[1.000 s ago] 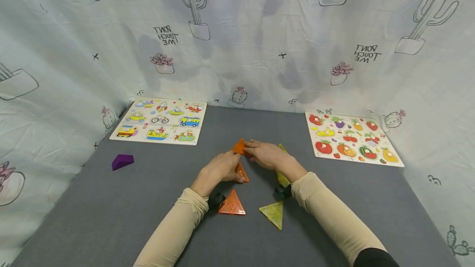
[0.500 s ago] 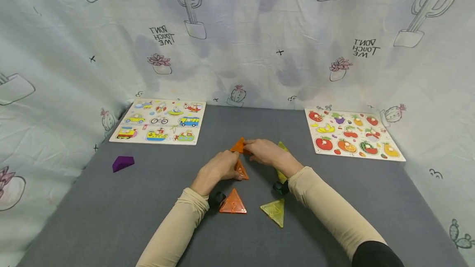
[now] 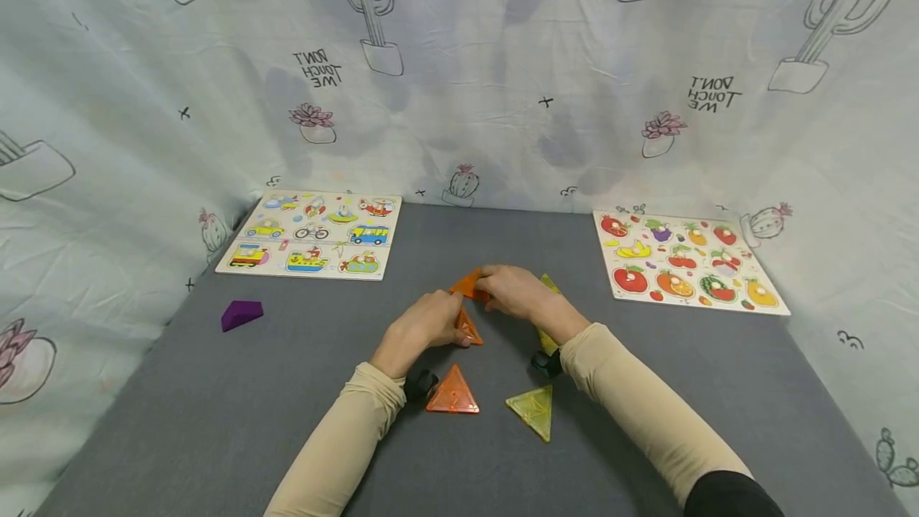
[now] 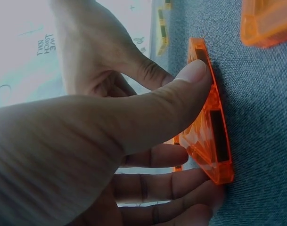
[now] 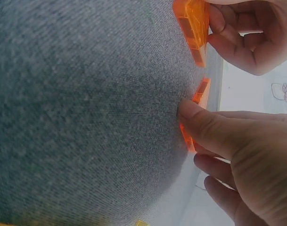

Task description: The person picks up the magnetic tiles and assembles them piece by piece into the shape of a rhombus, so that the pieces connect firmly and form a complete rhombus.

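My left hand (image 3: 424, 324) grips a translucent orange triangular magnetic tile (image 4: 221, 141), thumb across its near face and fingers behind. Close beyond it, my right hand (image 3: 518, 294) pinches a second orange triangular tile (image 3: 468, 284) between thumb and fingers. The right wrist view shows that second tile (image 5: 203, 92) partly covered by the thumb, just beside the left hand's tile (image 5: 192, 30). A third orange tile (image 3: 453, 392) lies flat near the left wrist. One yellow tile (image 3: 533, 412) lies in front of the right wrist; another yellow piece (image 3: 547, 339) is partly hidden behind that wrist.
A purple angular piece (image 3: 242, 315) sits on the grey cloth (image 3: 323, 421) at the left. Toward the back are a vehicle picture board (image 3: 305, 234) on the left and a fruit picture board (image 3: 685, 263) on the right. A patterned curtain (image 3: 459, 86) rises behind the table.
My right hand has shifted slightly away from me, and its orange tile has turned so its point leans right. The left hand stays nearly still on its tile.
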`<action>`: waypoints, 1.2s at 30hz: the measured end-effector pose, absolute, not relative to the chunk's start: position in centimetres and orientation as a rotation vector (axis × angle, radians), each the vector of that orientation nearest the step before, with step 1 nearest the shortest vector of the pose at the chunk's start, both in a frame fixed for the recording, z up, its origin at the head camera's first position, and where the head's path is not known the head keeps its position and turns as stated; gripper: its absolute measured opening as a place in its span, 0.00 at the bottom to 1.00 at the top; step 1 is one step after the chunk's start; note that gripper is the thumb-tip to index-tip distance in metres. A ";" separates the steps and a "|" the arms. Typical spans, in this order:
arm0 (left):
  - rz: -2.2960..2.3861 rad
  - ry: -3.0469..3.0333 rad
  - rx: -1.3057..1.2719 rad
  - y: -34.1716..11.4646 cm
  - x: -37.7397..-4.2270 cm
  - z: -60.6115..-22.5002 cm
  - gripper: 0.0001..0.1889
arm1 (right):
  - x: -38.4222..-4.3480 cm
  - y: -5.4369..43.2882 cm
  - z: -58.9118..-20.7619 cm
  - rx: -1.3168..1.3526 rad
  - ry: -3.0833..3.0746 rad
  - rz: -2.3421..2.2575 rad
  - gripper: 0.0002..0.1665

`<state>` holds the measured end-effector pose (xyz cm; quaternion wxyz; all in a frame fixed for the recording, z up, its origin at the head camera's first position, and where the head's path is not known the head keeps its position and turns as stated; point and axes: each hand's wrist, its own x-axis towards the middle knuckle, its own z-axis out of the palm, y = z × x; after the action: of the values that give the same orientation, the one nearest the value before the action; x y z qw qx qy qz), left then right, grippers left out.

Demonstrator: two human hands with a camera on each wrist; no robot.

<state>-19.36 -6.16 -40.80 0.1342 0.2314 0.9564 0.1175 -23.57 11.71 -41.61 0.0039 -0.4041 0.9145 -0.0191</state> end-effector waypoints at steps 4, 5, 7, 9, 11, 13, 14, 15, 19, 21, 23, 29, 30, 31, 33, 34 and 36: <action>0.324 2.768 0.674 -6.4 -19.4 -41.0 0.21 | -23.6 11.6 -41.6 -1.261 2.854 -0.091 0.15; 0.321 2.765 0.674 -6.4 -19.4 -41.0 0.20 | -23.6 11.5 -41.6 -1.263 2.854 -0.097 0.15; 0.324 2.769 0.672 -6.5 -19.4 -41.0 0.20 | -23.6 11.5 -41.6 -1.272 2.857 -0.103 0.15; 0.324 2.771 0.671 -6.5 -19.5 -40.9 0.20 | -23.7 11.5 -41.6 -1.278 2.860 -0.109 0.15; 0.328 2.772 0.670 -6.6 -19.5 -40.9 0.20 | -23.8 11.5 -41.6 -1.276 2.861 -0.112 0.15; 0.328 2.771 0.666 -6.6 -19.5 -41.0 0.20 | -23.8 11.4 -41.7 -1.258 2.862 -0.111 0.16; 0.330 2.770 0.665 -6.7 -19.6 -41.0 0.20 | -23.8 11.4 -41.7 -1.246 2.861 -0.113 0.17; 0.330 2.768 0.664 -6.7 -19.5 -41.0 0.20 | -23.8 11.5 -41.7 -1.234 2.859 -0.113 0.17; 0.338 2.773 0.658 -6.8 -19.6 -41.1 0.20 | -23.8 11.4 -41.6 -1.197 2.838 -0.116 0.20; 0.343 2.776 0.650 -6.8 -19.5 -41.1 0.19 | -23.8 11.4 -41.5 -1.191 2.824 -0.118 0.20; 0.350 2.780 0.644 -6.9 -19.5 -41.0 0.19 | -23.8 11.4 -41.4 -1.201 2.818 -0.116 0.20; 0.376 2.806 0.656 -7.0 -19.4 -41.0 0.18 | -23.8 11.6 -41.2 -1.270 2.801 -0.141 0.12; 0.378 2.812 0.659 -7.0 -19.4 -41.0 0.18 | -23.8 11.7 -41.2 -1.273 2.798 -0.152 0.11; 0.377 2.816 0.661 -7.0 -19.4 -41.0 0.18 | -23.8 11.7 -41.1 -1.270 2.797 -0.165 0.10; 0.370 2.820 0.666 -7.0 -19.4 -41.0 0.18 | -23.8 11.9 -41.0 -1.260 2.799 -0.182 0.11; 0.362 2.820 0.666 -7.0 -19.4 -41.1 0.18 | -23.8 11.9 -41.0 -1.255 2.800 -0.187 0.11; 0.340 2.816 0.666 -6.9 -19.5 -41.1 0.19 | -23.9 12.0 -41.0 -1.253 2.803 -0.191 0.11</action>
<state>-19.49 -6.89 -41.08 0.1137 0.2272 0.9602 0.1159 -23.85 12.01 -41.01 0.0329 -0.4071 0.9107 -0.0620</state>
